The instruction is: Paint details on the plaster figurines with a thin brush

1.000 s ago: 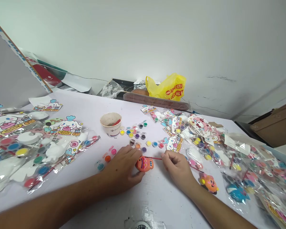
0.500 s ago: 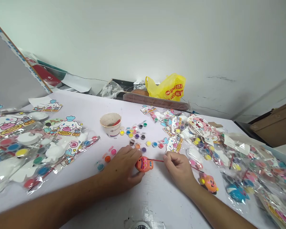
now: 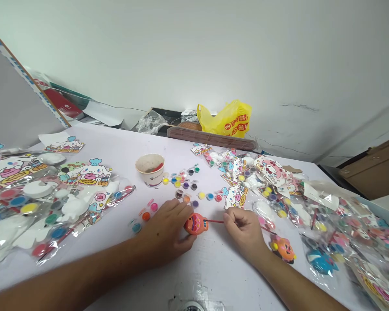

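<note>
A small orange painted figure (image 3: 196, 223) lies on the white table (image 3: 123, 147) in front of me. My left hand (image 3: 165, 231) rests flat-curled against its left side, fingers and thumb closed round it. My right hand (image 3: 244, 231) pinches a thin red paintbrush (image 3: 214, 221) whose tip touches the figure's right side. Several small open paint pots (image 3: 184, 185) in many colours sit just beyond the hands. A paper cup (image 3: 150, 169) with reddish water stands behind them.
Bags of unpainted white figures and paint strips (image 3: 48, 203) cover the left of the table. More such bags (image 3: 311, 203) and two painted figures, orange (image 3: 283, 249) and blue (image 3: 320, 262), lie at the right. A yellow plastic bag (image 3: 228, 117) sits against the wall.
The brush tip has shifted slightly against the orange figure, and my right hand has edged a little right. The left hand has kept its hold.
</note>
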{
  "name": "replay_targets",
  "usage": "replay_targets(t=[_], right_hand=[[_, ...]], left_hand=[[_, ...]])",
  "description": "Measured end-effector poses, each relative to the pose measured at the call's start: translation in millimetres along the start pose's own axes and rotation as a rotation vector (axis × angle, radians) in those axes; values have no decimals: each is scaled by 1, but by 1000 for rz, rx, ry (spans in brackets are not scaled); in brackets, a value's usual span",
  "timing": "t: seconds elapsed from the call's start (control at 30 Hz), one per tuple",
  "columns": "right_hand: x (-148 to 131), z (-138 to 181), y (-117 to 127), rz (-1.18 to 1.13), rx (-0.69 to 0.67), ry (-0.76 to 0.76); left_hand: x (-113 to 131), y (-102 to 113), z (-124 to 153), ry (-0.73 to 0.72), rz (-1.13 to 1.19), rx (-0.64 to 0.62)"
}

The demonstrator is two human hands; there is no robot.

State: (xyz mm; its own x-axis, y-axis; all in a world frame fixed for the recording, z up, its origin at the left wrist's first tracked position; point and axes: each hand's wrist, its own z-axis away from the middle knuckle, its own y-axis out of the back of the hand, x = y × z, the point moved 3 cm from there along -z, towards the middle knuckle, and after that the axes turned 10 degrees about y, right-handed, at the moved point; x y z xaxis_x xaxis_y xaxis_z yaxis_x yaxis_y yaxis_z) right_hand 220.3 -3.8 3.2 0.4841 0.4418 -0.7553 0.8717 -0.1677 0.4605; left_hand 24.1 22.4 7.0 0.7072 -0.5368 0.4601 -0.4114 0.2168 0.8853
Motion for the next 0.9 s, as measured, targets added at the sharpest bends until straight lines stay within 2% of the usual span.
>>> replay_targets(t=[0.37, 0.57, 0.67, 0.9], right_hand=[[-3, 2, -2, -7, 3, 25], [-3, 3, -8, -43, -157, 2], [-2, 3, -8, -44, -138, 6], [4, 2, -9, 46, -94, -91]], left_hand=[[2, -4, 5, -75, -20, 30], [2, -4, 3, -72, -15, 16], [3, -3, 3, -58, -6, 9], [2, -3, 2, -34, -2, -1]])
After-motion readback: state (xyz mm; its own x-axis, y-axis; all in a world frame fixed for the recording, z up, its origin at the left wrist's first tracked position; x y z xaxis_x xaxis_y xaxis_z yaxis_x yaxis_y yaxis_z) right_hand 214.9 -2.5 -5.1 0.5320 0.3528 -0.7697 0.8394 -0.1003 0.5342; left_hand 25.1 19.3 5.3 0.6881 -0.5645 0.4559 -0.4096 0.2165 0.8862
